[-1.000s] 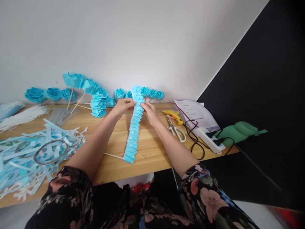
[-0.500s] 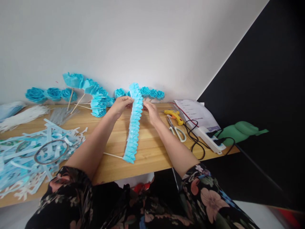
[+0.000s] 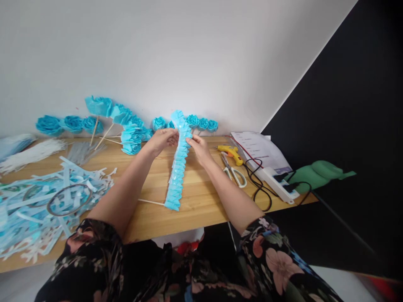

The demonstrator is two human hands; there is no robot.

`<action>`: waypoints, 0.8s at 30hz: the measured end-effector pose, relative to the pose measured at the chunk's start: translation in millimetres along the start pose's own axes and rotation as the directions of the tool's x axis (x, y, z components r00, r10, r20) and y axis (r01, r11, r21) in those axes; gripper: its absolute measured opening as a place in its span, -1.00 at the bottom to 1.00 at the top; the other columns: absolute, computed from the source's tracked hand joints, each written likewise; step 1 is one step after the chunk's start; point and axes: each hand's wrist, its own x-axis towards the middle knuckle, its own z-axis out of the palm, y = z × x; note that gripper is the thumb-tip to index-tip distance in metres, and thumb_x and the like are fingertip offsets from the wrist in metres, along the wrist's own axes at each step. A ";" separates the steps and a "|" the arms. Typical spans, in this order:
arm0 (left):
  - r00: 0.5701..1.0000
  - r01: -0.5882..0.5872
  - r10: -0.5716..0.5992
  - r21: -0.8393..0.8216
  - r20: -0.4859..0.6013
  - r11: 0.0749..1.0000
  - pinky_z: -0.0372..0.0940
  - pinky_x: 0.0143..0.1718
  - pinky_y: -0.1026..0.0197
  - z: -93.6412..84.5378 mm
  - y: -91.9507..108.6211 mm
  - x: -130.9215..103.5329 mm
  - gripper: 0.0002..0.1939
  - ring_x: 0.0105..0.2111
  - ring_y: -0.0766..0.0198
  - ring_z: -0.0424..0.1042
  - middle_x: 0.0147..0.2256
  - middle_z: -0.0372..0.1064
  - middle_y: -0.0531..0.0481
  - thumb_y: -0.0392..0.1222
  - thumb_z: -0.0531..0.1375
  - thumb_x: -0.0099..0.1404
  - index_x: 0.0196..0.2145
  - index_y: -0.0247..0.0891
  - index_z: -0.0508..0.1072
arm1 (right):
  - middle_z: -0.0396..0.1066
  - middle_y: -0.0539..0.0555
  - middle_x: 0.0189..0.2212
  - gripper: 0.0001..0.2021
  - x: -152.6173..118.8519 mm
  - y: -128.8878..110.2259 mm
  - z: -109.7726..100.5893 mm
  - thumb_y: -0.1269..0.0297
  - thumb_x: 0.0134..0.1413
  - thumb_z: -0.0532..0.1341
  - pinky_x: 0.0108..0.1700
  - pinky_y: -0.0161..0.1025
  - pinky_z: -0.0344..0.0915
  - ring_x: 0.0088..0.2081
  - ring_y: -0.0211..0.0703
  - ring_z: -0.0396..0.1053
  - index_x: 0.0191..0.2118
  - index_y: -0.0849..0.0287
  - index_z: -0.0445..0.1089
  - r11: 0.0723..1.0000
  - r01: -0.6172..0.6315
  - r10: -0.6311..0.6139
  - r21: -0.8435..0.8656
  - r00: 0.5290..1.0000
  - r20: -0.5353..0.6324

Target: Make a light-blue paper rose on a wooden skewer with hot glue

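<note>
A long pleated strip of light blue crepe paper (image 3: 178, 163) hangs upright in front of me, its lower end at the wooden table. From that lower end a thin stick (image 3: 151, 202) points left along the tabletop. My left hand (image 3: 163, 139) pinches the strip's left edge near the top. On the right edge, at about the same height, my right hand (image 3: 199, 147) grips it with thumb and fingers. Some fingertips of both hands are hidden behind the paper.
Blue paper flowers (image 3: 130, 136), some on sticks, stand along the wall. Paper scraps (image 3: 66, 188) with a ring (image 3: 69, 199) cover the table's left. To the right lie scissors (image 3: 234, 172), a yellow glue gun (image 3: 231, 153), black cables, a power strip (image 3: 280, 184) and papers (image 3: 261, 147).
The strip has turned slightly and its lower end has risen a little. My right hand has shifted its fingers onto the front of the right edge.
</note>
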 end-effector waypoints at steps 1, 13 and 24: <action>1.000 0.003 -0.003 0.015 0.015 1.000 0.23 -0.42 0.27 -0.5 0.7 -0.8 -0.55 -0.47 0.29 0.41 -0.48 0.46 -0.02 0.16 0.43 0.01 -0.43 -0.31 0.50 | 0.37 -0.07 -0.48 -0.71 0.4 -0.1 -0.2 0.03 -0.15 0.40 -0.23 -0.28 0.23 -0.37 -0.25 0.25 -0.44 0.15 0.44 1.000 0.001 -0.001 -0.003 1.000 -0.007; 0.993 -0.112 0.117 0.148 -0.025 0.983 0.22 -0.40 0.28 -0.6 0.9 -0.4 -0.64 -0.51 0.36 0.33 -0.56 0.41 0.05 0.02 0.48 -0.08 -0.49 -0.31 0.52 | 0.33 -0.06 -0.50 -0.74 -1.0 -2.7 0.7 0.06 -0.13 0.34 -0.25 -0.27 0.21 -0.39 -0.26 0.23 -0.46 0.17 0.43 1.000 0.002 -0.002 -0.007 0.999 -0.040; 0.979 -0.187 0.198 0.163 -0.052 0.969 0.23 -0.42 0.28 -2.7 4.2 0.5 -0.70 -0.53 0.36 0.31 -0.57 0.38 0.06 -0.02 0.45 -0.04 -0.51 -0.29 0.51 | 0.45 -0.02 -0.38 -0.67 -2.3 -0.3 2.6 0.00 -0.13 0.39 -0.16 -0.25 0.29 -0.30 -0.20 0.34 -0.30 0.13 0.51 1.000 -0.006 0.007 -0.009 0.998 0.069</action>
